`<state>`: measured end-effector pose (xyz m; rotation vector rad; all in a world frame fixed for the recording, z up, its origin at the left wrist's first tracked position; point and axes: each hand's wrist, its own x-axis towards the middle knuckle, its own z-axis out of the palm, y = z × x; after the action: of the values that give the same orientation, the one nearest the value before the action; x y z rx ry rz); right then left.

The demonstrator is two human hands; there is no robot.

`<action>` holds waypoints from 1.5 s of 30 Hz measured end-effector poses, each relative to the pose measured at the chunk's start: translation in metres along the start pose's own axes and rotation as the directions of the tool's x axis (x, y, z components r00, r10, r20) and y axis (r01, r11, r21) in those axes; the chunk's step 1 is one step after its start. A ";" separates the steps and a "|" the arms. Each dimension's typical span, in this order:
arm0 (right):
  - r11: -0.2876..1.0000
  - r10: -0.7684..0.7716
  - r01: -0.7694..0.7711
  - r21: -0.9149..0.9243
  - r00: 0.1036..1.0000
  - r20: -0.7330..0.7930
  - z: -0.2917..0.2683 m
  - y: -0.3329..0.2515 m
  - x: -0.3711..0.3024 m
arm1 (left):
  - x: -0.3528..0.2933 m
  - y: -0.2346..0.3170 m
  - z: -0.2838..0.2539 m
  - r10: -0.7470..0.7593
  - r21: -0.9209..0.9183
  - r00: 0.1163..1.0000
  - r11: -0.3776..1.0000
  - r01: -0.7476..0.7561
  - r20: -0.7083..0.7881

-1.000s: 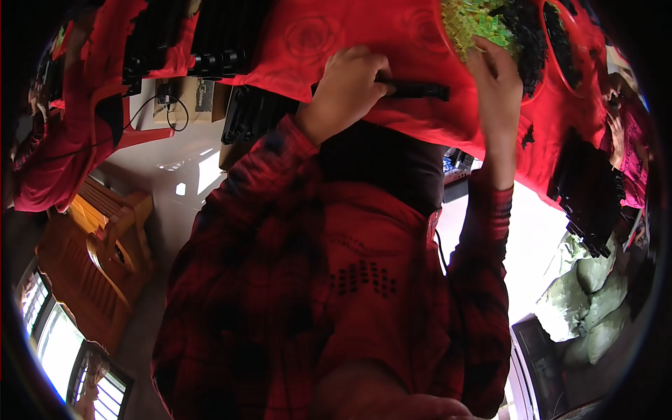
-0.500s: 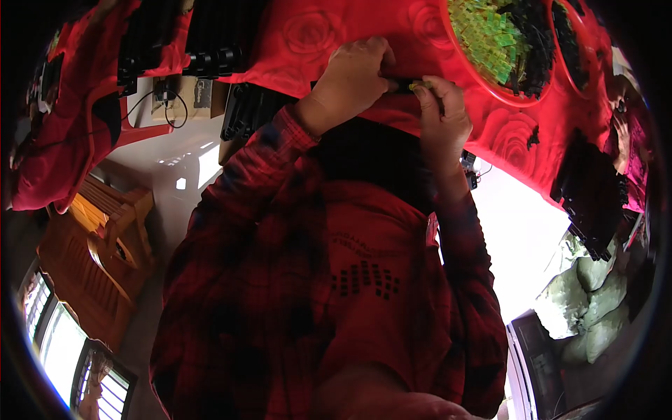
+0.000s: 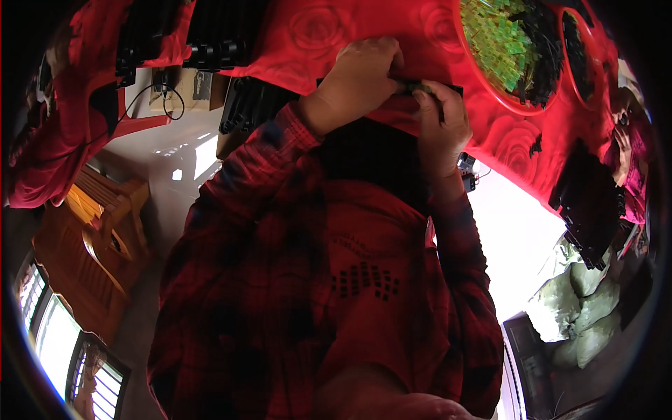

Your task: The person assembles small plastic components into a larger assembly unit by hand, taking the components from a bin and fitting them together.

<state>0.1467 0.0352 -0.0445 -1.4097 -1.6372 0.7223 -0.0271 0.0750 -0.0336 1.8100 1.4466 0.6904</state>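
At the near edge of the red-covered table (image 3: 318, 45), my hands work close together over a thin black bar (image 3: 456, 89). Its middle is hidden by my fingers. My left hand (image 3: 358, 82) is closed on the bar, fingers bent over it. Opposite it, my right hand (image 3: 445, 120) pinches a small greenish piece (image 3: 420, 88) against the bar; the exact contact is too small to make out. Just beyond my right hand stands a red basin (image 3: 483, 89) with yellow-green clear pieces (image 3: 497, 45) on its left side and black strips (image 3: 537, 59) on its right.
A second red basin (image 3: 572, 56) with dark pieces stands further right. Black bars (image 3: 222, 35) lie stacked at the left, and a black bundle (image 3: 588, 203) hangs over the right edge. Pale sacks (image 3: 581, 301) and a wooden bench (image 3: 91, 259) stand below. Another person's hand (image 3: 622, 150) shows far right.
The yellow-green piece at my right fingertips has come down onto the bar and shows less. My right hand has turned slightly, baring the bar's right end. The whole view has shifted a little.
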 end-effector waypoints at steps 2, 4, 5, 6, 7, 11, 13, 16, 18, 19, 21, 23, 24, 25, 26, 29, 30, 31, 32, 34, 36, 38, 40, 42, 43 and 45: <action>0.998 0.056 -0.056 0.022 0.998 0.012 0.000 -0.001 0.000 | 0.000 0.001 -0.001 -0.004 -0.006 1.000 1.000 0.004 0.003; 0.999 -0.053 0.053 -0.005 0.999 -0.006 0.001 0.003 0.002 | 0.001 0.002 -0.002 -0.031 0.001 0.999 1.000 0.031 0.029; 0.999 -0.051 0.051 -0.005 0.999 -0.005 0.001 0.004 0.002 | 0.001 0.002 -0.002 -0.032 0.000 0.999 0.999 0.033 0.030; 0.998 -0.060 0.060 -0.002 0.998 0.003 0.001 0.004 0.002 | 0.001 0.001 -0.002 -0.032 -0.037 0.999 0.999 0.034 0.042; 0.998 -0.070 0.070 0.002 0.997 0.011 0.001 0.005 0.002 | 0.001 -0.001 -0.003 -0.032 -0.075 0.998 0.997 0.036 0.053; 0.996 -0.088 0.088 -0.015 0.996 0.034 -0.001 0.000 0.004 | 0.002 -0.003 -0.007 -0.036 -0.091 0.995 0.995 0.045 0.093; 0.992 -0.114 0.118 -0.046 0.991 0.074 -0.002 -0.002 0.006 | 0.002 -0.004 -0.007 -0.023 -0.085 0.996 0.996 0.031 0.089; 0.996 -0.089 0.091 -0.016 0.994 0.066 0.000 -0.003 0.006 | 0.003 -0.004 -0.006 -0.031 -0.064 0.995 0.997 0.037 0.094; 0.995 -0.100 0.102 -0.023 0.992 0.070 0.000 -0.003 0.006 | 0.004 -0.004 -0.006 -0.035 -0.060 0.994 0.997 0.041 0.105; 0.993 -0.114 0.117 -0.028 0.991 0.076 0.000 -0.003 0.007 | 0.004 -0.004 -0.006 -0.039 -0.055 0.993 0.997 0.046 0.112; 0.994 -0.107 0.109 -0.026 0.992 0.072 0.001 -0.005 0.007 | 0.005 -0.004 -0.006 -0.031 -0.047 0.993 0.998 0.036 0.110; 0.995 -0.097 0.098 -0.025 0.993 0.062 0.000 -0.005 0.006 | 0.006 -0.002 -0.006 -0.018 -0.038 0.994 0.999 0.022 0.112; 0.994 -0.105 0.107 -0.036 0.992 0.063 0.000 -0.004 0.006 | 0.006 -0.002 -0.005 -0.024 -0.041 0.994 0.999 0.029 0.110; 0.992 -0.115 0.118 -0.048 0.991 0.066 0.000 -0.004 0.006 | 0.005 -0.001 -0.005 -0.030 -0.046 0.994 0.998 0.035 0.106; 0.991 -0.118 0.121 -0.049 0.991 0.062 0.000 -0.005 0.006 | 0.005 -0.003 -0.005 -0.026 -0.045 0.994 0.999 0.030 0.104; 0.995 -0.098 0.099 -0.015 0.993 0.066 -0.001 -0.006 0.007 | 0.005 -0.003 -0.008 -0.004 -0.051 0.993 0.999 0.011 0.116; 0.995 -0.096 0.098 -0.022 0.993 0.064 -0.001 -0.004 0.006 | 0.004 0.000 -0.011 -0.036 -0.063 0.988 0.997 0.046 0.149; 0.995 -0.095 0.097 -0.030 0.994 0.059 -0.002 -0.004 0.007 | 0.005 0.002 -0.014 -0.065 -0.074 0.981 0.994 0.079 0.182; 0.994 -0.099 0.101 -0.032 0.994 0.054 -0.004 -0.006 0.008 | 0.005 0.002 -0.016 -0.059 -0.072 0.982 0.995 0.073 0.180; 0.991 0.061 -0.050 0.124 0.995 -0.085 -0.010 -0.014 0.010 | 0.004 0.000 -0.016 -0.028 -0.046 0.980 0.998 0.038 0.198; 0.997 0.031 -0.018 0.081 0.985 -0.170 -0.023 -0.012 0.029 | 0.001 -0.006 -0.012 0.014 -0.044 0.985 0.999 -0.006 0.173; 1.000 0.001 0.007 0.030 0.965 -0.262 -0.039 -0.001 0.054 | 0.000 -0.007 -0.012 0.065 -0.044 0.985 0.997 -0.059 0.157; 0.994 -0.025 -0.004 -0.113 0.967 -0.253 -0.050 0.009 0.077 | -0.002 -0.004 -0.013 0.051 -0.048 0.987 0.998 -0.044 0.153; 0.992 0.028 -0.057 -0.114 0.970 -0.241 -0.056 0.011 0.089 | -0.007 0.000 -0.010 0.031 -0.026 0.992 0.999 -0.028 0.125; 0.987 0.082 -0.110 -0.115 0.971 -0.225 -0.057 0.014 0.094 | -0.011 0.002 -0.010 0.010 -0.005 0.995 1.000 -0.009 0.094; 0.972 -0.039 -0.018 -0.234 0.971 -0.237 -0.063 0.037 0.104 | -0.017 0.006 -0.009 0.071 -0.025 0.995 0.997 -0.070 0.076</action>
<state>0.2175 0.1386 -0.0225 -1.5857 -1.5736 0.3415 -0.0343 0.0591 -0.0229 1.8576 1.3259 0.6622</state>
